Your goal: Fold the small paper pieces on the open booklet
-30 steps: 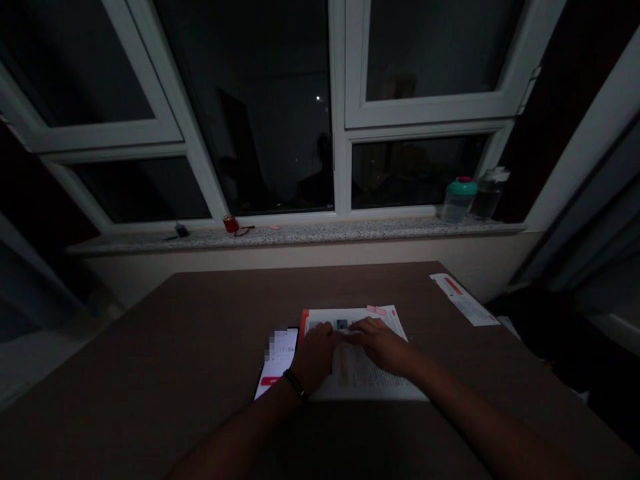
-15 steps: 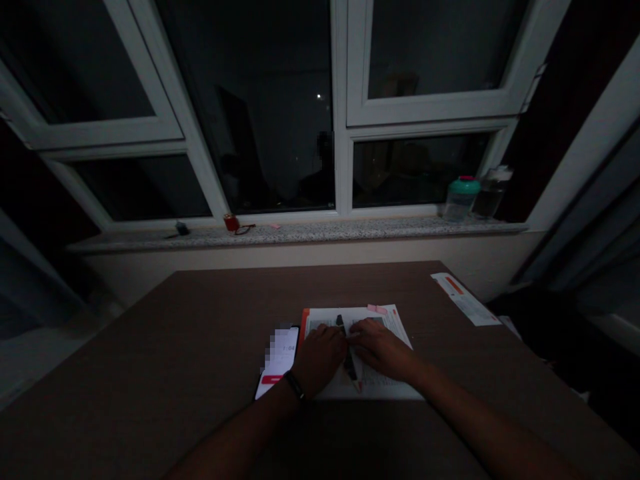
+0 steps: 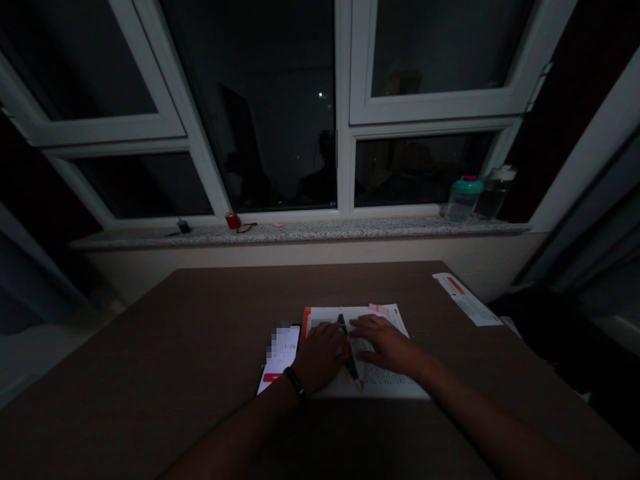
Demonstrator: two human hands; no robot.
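Note:
White printed papers or an open booklet (image 3: 395,387) with an orange left edge lie on the table beneath both hands. Across their middle runs a long, narrow dark thing (image 3: 352,367) with a pale, pointed lower end; its kind is unclear in the dim light. My left hand (image 3: 321,357), a black band at its wrist, rests on the left part with fingers laid out beside the dark thing. On the right part lies my right hand (image 3: 385,343), fingers spread and thumb apart. I cannot tell whether either hand touches the dark thing.
A lit phone (image 3: 280,357) lies left of my left wrist. Near the papers' top edge is a pink piece (image 3: 379,309). Another sheet (image 3: 465,300) lies at the table's right edge. Bottles (image 3: 464,200) and a small red jar (image 3: 233,221) stand on the windowsill (image 3: 325,231).
My right hand has shifted slightly, its thumb now farther from the left hand, and more of the right page shows. My left hand stays nearly in place. The view has shifted a little.

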